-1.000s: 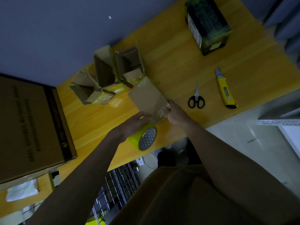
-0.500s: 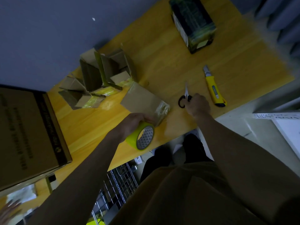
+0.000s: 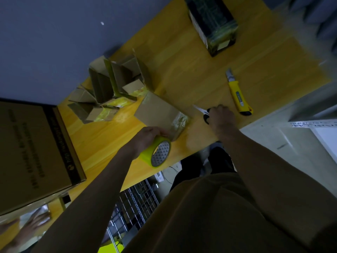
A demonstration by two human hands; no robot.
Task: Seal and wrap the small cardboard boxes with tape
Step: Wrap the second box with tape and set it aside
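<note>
Yellow wood runs across the table (image 3: pixel 182 70), which stands against a dark grey wall (image 3: pixel 54 33). At the far left a big brown carton (image 3: pixel 32 148) sits on the tabletop. Next to it, near the wall, lies a cluster of small open cardboard boxes (image 3: pixel 113 84) with flaps standing up and strips of yellow-green tape on them. Just right of that cluster, near the front edge, is one closed small box (image 3: pixel 158 112), its near end covered in glossy clear tape. The person's left hand (image 3: pixel 147 137) has its fingers curled round a roll of yellow-green tape (image 3: pixel 156 152) and holds it right at the near corner of that box; whether the roll touches the cardboard I cannot tell. Farther right, the right hand (image 3: pixel 221 117) is closed over the black handles of a pair of scissors (image 3: pixel 202 111), whose pale blades point toward the box. Beyond the hand a yellow utility knife (image 3: pixel 238 95) lies flat on the wood. Up near the back of the table stands a dark box wrapped in tape (image 3: pixel 211 24).
</note>
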